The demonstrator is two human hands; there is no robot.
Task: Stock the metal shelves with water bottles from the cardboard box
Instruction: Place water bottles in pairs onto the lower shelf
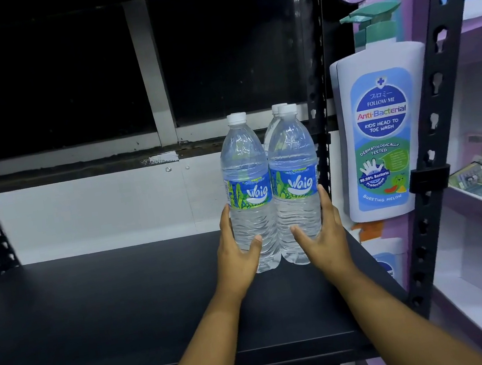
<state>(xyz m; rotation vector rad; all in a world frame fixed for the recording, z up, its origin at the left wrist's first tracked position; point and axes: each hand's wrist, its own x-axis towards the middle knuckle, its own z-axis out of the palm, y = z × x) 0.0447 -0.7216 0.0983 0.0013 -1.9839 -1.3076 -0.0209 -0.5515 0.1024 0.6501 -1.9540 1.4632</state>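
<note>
Water bottles (272, 190) stand clustered at the black metal shelf's (96, 313) right end; left hand (237, 253) and right hand (323, 237) each grip one, seemingly squaring the row.

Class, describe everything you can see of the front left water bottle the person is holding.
The front left water bottle is clear ribbed plastic, filled with water, with a white screw cap and a blue and green "Waig" label around its middle. It stands upright on the black metal shelf, pressed side by side against the front right water bottle. The left hand grips its lower half, thumb across the front. Another cap shows just behind it.
</note>
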